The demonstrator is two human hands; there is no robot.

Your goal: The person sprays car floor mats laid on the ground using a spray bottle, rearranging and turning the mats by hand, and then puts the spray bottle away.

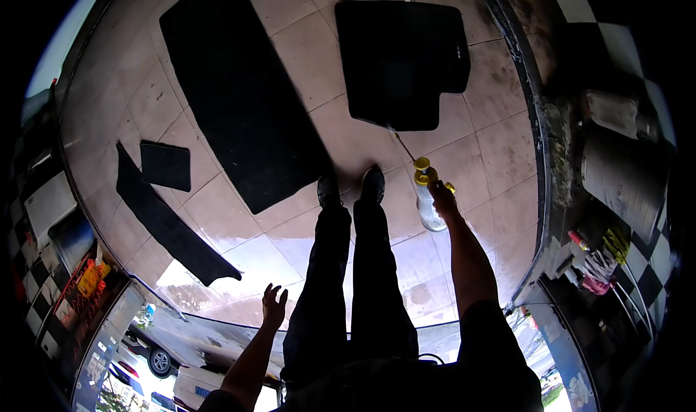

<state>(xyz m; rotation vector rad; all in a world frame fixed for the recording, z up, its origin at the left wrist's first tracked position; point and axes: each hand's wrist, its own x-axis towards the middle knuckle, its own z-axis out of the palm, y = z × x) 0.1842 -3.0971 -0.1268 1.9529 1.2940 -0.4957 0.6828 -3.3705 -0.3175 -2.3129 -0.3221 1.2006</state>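
Note:
My right hand is wrapped around the handle of a pump spray bottle with a yellow top and a clear body. Its thin wand points up and left, the tip close to the lower edge of a black car floor mat. My left hand hangs free with fingers apart, holding nothing. Nearest to it on the floor lies a narrow, curved black mat. A small square black mat is beside that one. A long black mat stretches across the floor ahead of my feet.
Beige floor tiles lie under the mats, bordered by a dark curb on the right. Along the right wall are cloths and gloves. Orange and red items sit at the left. Parked cars show behind me.

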